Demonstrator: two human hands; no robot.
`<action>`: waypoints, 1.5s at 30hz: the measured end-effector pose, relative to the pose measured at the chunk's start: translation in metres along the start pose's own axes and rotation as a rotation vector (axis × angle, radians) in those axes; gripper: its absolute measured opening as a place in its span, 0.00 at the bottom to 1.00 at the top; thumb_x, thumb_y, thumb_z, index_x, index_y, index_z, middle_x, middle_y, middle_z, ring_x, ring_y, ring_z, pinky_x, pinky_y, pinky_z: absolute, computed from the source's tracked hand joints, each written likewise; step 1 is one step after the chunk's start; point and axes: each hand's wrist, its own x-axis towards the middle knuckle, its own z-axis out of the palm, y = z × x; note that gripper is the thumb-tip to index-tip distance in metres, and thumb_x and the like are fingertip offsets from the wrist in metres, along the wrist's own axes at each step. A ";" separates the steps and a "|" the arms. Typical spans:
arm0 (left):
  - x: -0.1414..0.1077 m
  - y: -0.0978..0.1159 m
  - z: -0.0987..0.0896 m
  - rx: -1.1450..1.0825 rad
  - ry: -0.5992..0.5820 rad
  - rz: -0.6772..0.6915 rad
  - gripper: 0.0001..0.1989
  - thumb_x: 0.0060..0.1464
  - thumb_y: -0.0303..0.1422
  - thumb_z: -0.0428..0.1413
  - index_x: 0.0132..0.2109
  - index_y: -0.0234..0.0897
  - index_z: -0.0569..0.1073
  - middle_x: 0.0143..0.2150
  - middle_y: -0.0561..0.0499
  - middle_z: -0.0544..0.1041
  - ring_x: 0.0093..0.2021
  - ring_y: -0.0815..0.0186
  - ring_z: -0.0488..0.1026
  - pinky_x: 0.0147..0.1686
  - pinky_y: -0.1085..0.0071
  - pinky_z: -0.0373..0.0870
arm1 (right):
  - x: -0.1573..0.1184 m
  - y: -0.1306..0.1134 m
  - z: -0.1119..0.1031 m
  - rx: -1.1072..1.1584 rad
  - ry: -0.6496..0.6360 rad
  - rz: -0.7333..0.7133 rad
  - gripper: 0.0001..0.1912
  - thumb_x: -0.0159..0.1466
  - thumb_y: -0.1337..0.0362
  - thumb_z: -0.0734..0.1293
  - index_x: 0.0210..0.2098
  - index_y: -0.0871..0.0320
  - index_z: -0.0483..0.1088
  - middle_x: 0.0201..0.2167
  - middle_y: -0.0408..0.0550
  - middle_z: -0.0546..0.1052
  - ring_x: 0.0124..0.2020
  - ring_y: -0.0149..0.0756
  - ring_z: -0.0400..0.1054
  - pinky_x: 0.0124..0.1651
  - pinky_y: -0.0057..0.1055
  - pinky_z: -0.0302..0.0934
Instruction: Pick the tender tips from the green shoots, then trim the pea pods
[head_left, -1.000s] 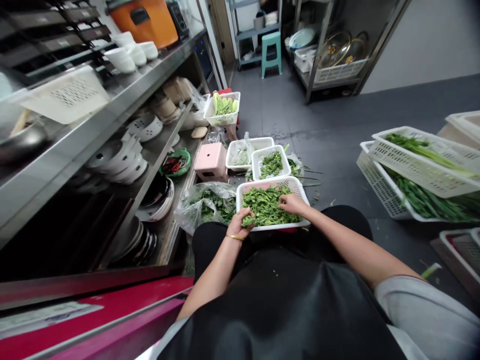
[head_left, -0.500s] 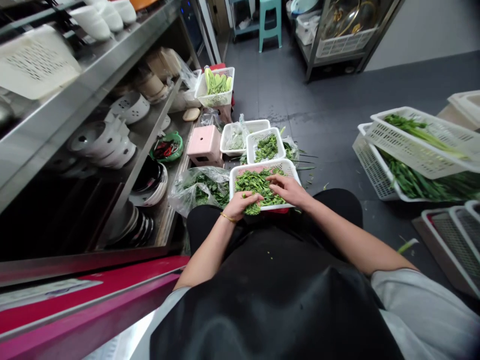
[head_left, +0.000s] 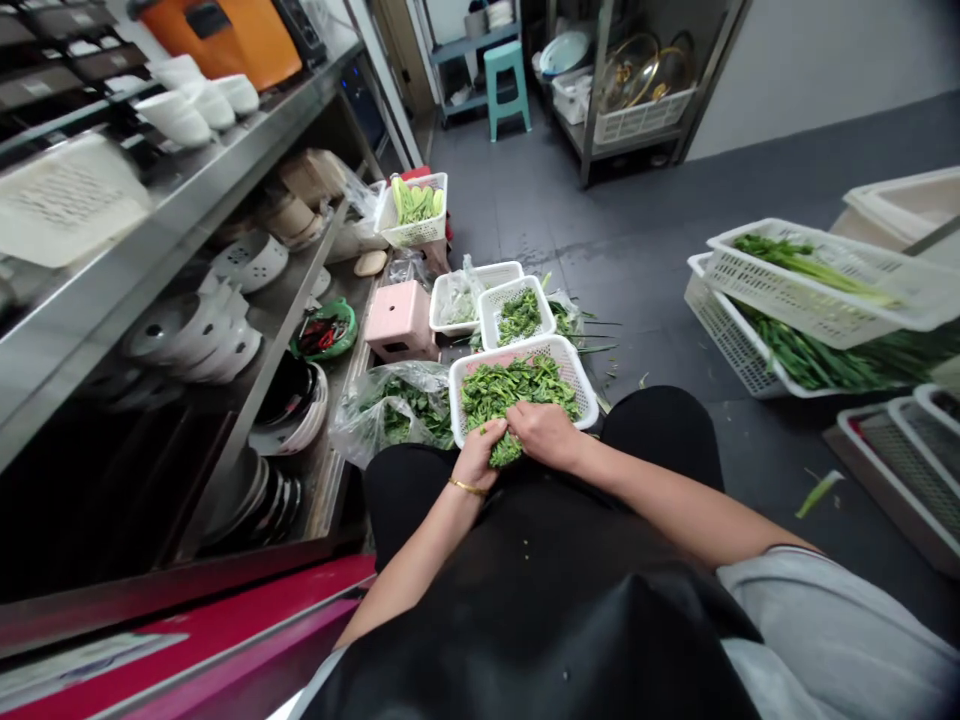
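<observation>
Greens [head_left: 525, 385]: heaped in our white basket [head_left: 574, 360], near frame centre.
Left hand [head_left: 476, 455]: our grip's around a bunch [head_left: 506, 451], seemingly steadying it.
Right hand [head_left: 541, 432]: we're pinching that bunch's upper side, apparently for control.

Orange box [head_left: 240, 45] and white cups [head_left: 176, 118] top a steel counter [head_left: 180, 185], L, w/ white pots [head_left: 202, 340] shelved below; pink stool [head_left: 394, 310] stands near a green basket [head_left: 346, 335] of red and dark items. Bkgd: teal stool [head_left: 504, 62] on gray flr [head_left: 510, 200], near metal rack [head_left: 598, 85] w/ glass lids [head_left: 634, 72]. R: tilted white basket [head_left: 806, 293] of grn veg. [head_left: 802, 262] rests atop another.
</observation>
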 end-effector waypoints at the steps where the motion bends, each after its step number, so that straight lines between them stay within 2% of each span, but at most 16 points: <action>1: 0.001 0.000 0.002 -0.023 0.039 0.022 0.17 0.34 0.39 0.68 0.26 0.32 0.72 0.23 0.53 0.72 0.24 0.71 0.69 0.26 0.74 0.64 | -0.001 0.001 0.001 0.017 0.014 0.038 0.15 0.67 0.64 0.53 0.42 0.62 0.69 0.36 0.56 0.75 0.33 0.40 0.69 0.31 0.33 0.58; 4: 0.006 0.015 -0.004 -0.056 0.131 0.039 0.15 0.40 0.37 0.66 0.28 0.32 0.71 0.22 0.55 0.70 0.20 0.75 0.65 0.19 0.77 0.60 | -0.011 0.017 -0.002 0.083 0.025 0.116 0.17 0.69 0.62 0.52 0.41 0.60 0.69 0.38 0.53 0.76 0.35 0.38 0.69 0.34 0.32 0.59; 7: 0.008 0.036 -0.023 -0.194 0.147 0.007 0.13 0.45 0.36 0.63 0.29 0.34 0.68 0.21 0.56 0.67 0.18 0.76 0.62 0.16 0.79 0.54 | -0.019 0.052 -0.007 0.145 -0.013 0.193 0.15 0.67 0.61 0.55 0.40 0.57 0.71 0.39 0.50 0.76 0.40 0.38 0.70 0.40 0.31 0.60; 10: 0.006 0.047 -0.035 -0.220 0.124 0.039 0.14 0.46 0.37 0.63 0.28 0.35 0.66 0.21 0.57 0.65 0.19 0.76 0.63 0.18 0.79 0.59 | -0.013 0.087 -0.011 0.076 -0.213 0.233 0.12 0.62 0.67 0.60 0.41 0.55 0.74 0.42 0.50 0.76 0.42 0.41 0.70 0.39 0.31 0.61; 12: 0.006 0.047 -0.036 -0.194 0.117 0.062 0.16 0.44 0.35 0.65 0.26 0.35 0.63 0.20 0.58 0.63 0.22 0.75 0.66 0.21 0.78 0.64 | 0.001 0.098 -0.010 0.024 -0.370 0.215 0.15 0.58 0.71 0.62 0.41 0.54 0.76 0.43 0.51 0.77 0.42 0.43 0.71 0.39 0.32 0.61; 14: 0.008 0.044 -0.034 -0.177 0.088 0.050 0.17 0.40 0.33 0.66 0.25 0.35 0.63 0.19 0.58 0.63 0.26 0.72 0.70 0.24 0.77 0.67 | 0.021 0.097 -0.005 0.021 -0.378 0.215 0.15 0.59 0.69 0.62 0.42 0.53 0.76 0.43 0.52 0.77 0.44 0.44 0.71 0.41 0.33 0.61; 17: 0.016 0.042 -0.031 -0.151 0.040 -0.001 0.15 0.39 0.33 0.67 0.32 0.34 0.69 0.18 0.58 0.63 0.27 0.69 0.72 0.21 0.77 0.66 | 0.057 0.081 0.013 0.034 -0.243 0.275 0.17 0.65 0.62 0.58 0.46 0.58 0.74 0.46 0.56 0.76 0.46 0.46 0.70 0.44 0.35 0.62; 22: 0.026 0.044 -0.037 -0.079 0.053 -0.013 0.17 0.42 0.33 0.65 0.40 0.32 0.73 0.26 0.53 0.73 0.22 0.71 0.70 0.16 0.78 0.61 | 0.092 0.071 0.035 0.015 -0.272 0.330 0.16 0.63 0.60 0.61 0.42 0.64 0.75 0.44 0.60 0.77 0.44 0.45 0.71 0.42 0.32 0.62; 26: 0.031 0.039 -0.037 0.022 0.049 -0.045 0.18 0.43 0.34 0.64 0.40 0.28 0.74 0.32 0.46 0.77 0.23 0.71 0.70 0.17 0.76 0.63 | 0.072 0.081 0.025 0.036 -0.221 0.316 0.15 0.65 0.60 0.60 0.42 0.59 0.75 0.42 0.53 0.78 0.44 0.41 0.71 0.43 0.29 0.60; 30: 0.043 0.022 -0.022 0.016 0.065 -0.060 0.23 0.39 0.34 0.66 0.44 0.30 0.74 0.33 0.47 0.77 0.25 0.69 0.72 0.19 0.76 0.65 | 0.034 0.067 0.016 0.130 -0.060 0.204 0.15 0.65 0.59 0.61 0.43 0.58 0.75 0.40 0.51 0.78 0.40 0.38 0.71 0.41 0.29 0.60; 32: 0.049 0.014 -0.017 0.006 0.084 -0.010 0.22 0.37 0.34 0.67 0.41 0.31 0.74 0.30 0.50 0.76 0.25 0.69 0.72 0.21 0.76 0.65 | 0.027 0.059 0.017 0.191 -0.077 0.078 0.15 0.64 0.58 0.62 0.45 0.56 0.75 0.40 0.50 0.78 0.40 0.37 0.71 0.41 0.28 0.60; 34: 0.052 0.010 -0.018 -0.004 0.123 0.013 0.19 0.35 0.34 0.68 0.35 0.32 0.72 0.26 0.53 0.74 0.23 0.71 0.70 0.20 0.76 0.64 | 0.034 0.057 0.020 0.271 -0.135 -0.029 0.15 0.64 0.59 0.62 0.46 0.55 0.74 0.41 0.48 0.78 0.41 0.35 0.71 0.43 0.27 0.60; 36: 0.050 0.011 -0.026 -0.029 0.145 -0.004 0.18 0.36 0.36 0.67 0.31 0.33 0.69 0.25 0.54 0.73 0.22 0.72 0.69 0.18 0.77 0.62 | 0.054 0.062 0.025 0.254 -0.147 0.043 0.15 0.66 0.61 0.59 0.46 0.57 0.74 0.42 0.49 0.77 0.43 0.35 0.70 0.47 0.28 0.60; 39: 0.041 0.017 -0.039 -0.002 0.079 -0.047 0.17 0.39 0.38 0.66 0.31 0.33 0.68 0.28 0.52 0.75 0.23 0.71 0.70 0.17 0.78 0.62 | 0.090 0.071 0.037 0.055 -0.139 0.295 0.18 0.66 0.59 0.58 0.49 0.61 0.71 0.47 0.58 0.74 0.47 0.45 0.69 0.48 0.36 0.61; 41: 0.034 0.022 -0.043 0.035 0.030 -0.058 0.17 0.40 0.38 0.66 0.32 0.33 0.68 0.32 0.48 0.77 0.25 0.70 0.71 0.17 0.78 0.64 | 0.107 0.075 0.046 -0.008 -0.169 0.344 0.20 0.64 0.59 0.60 0.51 0.62 0.69 0.49 0.62 0.72 0.48 0.50 0.69 0.47 0.39 0.61; 45: 0.027 0.028 -0.046 0.039 -0.002 -0.036 0.20 0.38 0.35 0.66 0.39 0.33 0.71 0.31 0.49 0.77 0.25 0.68 0.72 0.17 0.77 0.62 | 0.107 0.080 0.048 0.001 -0.167 0.376 0.18 0.64 0.63 0.59 0.50 0.59 0.70 0.51 0.60 0.71 0.47 0.47 0.68 0.46 0.37 0.62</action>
